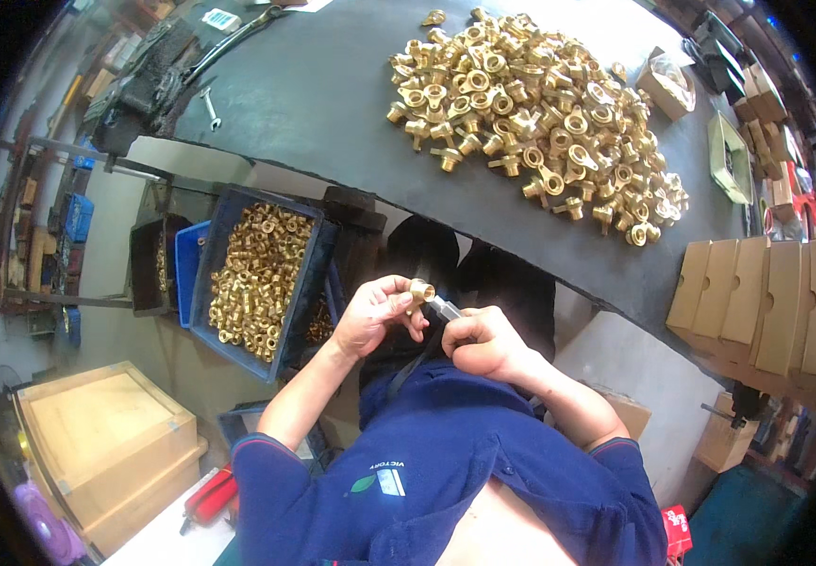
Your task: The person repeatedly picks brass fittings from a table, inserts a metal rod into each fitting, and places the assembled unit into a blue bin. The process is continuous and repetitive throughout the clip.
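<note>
Over my lap, the fingers of my left hand [372, 315] pinch a brass fitting [421, 291] with a round opening. My right hand [489, 343] is closed around a grey metal tool [444, 307], whose squared end points at the fitting. Whether the tool touches the fitting, I cannot make out; its lower part is hidden in my fist. Beyond my hands, a large heap of brass fittings [559, 127] with flanged ends lies on the dark workbench [323, 104]. To the left of my left hand, a blue-grey crate [202, 300] holds many small brass pieces [259, 274].
The workbench edge runs just beyond my hands. A vise [144, 90] and an open-end wrench [211, 109] are at its left end. Cardboard boxes [774, 302] line the right, near a pale green tray [730, 158]. A wooden box [106, 429] stands at lower left.
</note>
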{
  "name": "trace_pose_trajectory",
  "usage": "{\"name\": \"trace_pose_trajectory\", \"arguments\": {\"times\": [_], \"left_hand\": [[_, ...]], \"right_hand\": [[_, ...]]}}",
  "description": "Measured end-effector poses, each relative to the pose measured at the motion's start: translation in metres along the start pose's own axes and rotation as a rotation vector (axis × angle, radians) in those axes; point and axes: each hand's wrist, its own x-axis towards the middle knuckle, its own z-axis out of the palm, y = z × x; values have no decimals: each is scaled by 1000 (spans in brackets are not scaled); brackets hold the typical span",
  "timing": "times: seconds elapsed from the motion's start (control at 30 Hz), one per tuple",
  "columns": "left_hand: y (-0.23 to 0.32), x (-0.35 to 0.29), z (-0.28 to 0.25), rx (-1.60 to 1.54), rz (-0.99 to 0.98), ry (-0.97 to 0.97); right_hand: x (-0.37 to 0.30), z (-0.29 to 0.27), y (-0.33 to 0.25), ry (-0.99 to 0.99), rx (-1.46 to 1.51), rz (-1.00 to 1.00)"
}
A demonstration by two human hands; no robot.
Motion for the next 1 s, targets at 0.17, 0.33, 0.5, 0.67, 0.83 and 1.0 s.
{"name": "trace_pose_trajectory", "arguments": {"times": [0.17, 0.33, 0.5, 0.67, 0.83, 1.0], "left_hand": [[22, -2, 3, 376, 12, -54], [25, 1, 2, 331, -40, -63], [20, 6, 3, 368, -56, -96], [15, 9, 10, 450, -60, -120], [28, 13, 6, 501, 120, -95], [51, 33, -16, 12, 293, -46]], "right_hand": [[0, 3, 6, -65, -131, -2], [-1, 4, 12, -10, -182, -63], [-4, 2, 15, 6, -192, -69], [-4, 6, 21, 33, -48, -26], [-5, 0, 27, -14, 777, 245], [-17, 5, 44, 153, 717, 75]]}}
